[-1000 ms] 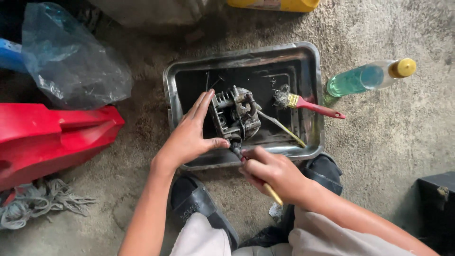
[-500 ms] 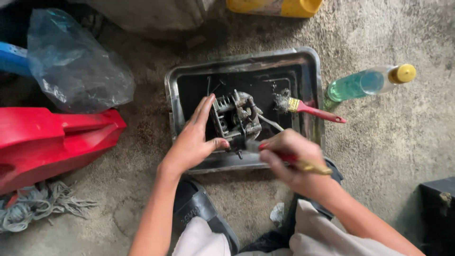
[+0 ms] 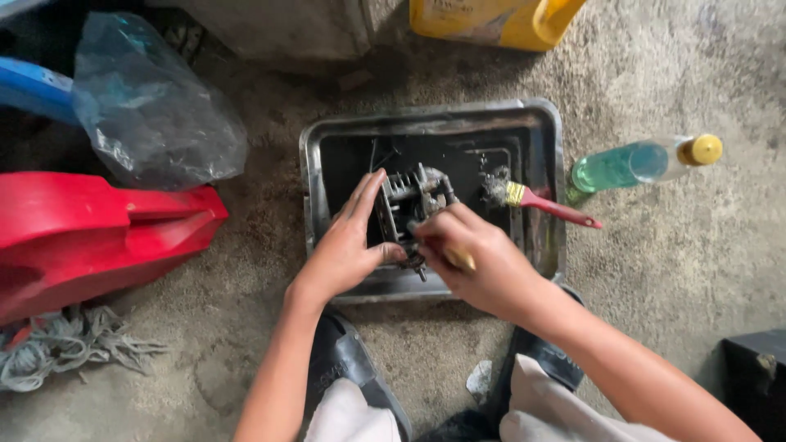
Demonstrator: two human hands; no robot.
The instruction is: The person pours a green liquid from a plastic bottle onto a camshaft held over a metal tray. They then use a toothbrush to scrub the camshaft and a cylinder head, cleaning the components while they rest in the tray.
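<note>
A grimy metal engine part (image 3: 413,196) stands in a dirty steel tray (image 3: 426,123) on the concrete floor. My left hand (image 3: 348,245) grips the part's left side and steadies it. My right hand (image 3: 479,262) is closed around a thin tool with a yellow handle (image 3: 458,259), its tip pressed against the part's lower front. A paintbrush with a red handle (image 3: 544,203) lies in the tray to the right of the part, bristles toward it.
A plastic bottle of green liquid with a yellow cap (image 3: 643,161) lies right of the tray. A red plastic panel (image 3: 90,237) and a crumpled plastic bag (image 3: 151,115) sit at left, a yellow jug (image 3: 491,20) at top. My sandals (image 3: 348,360) rest below the tray.
My right hand has moved up and left from the tray's front edge onto the engine part, bringing the yellow-handled tool with it. My left hand has stayed on the part.
</note>
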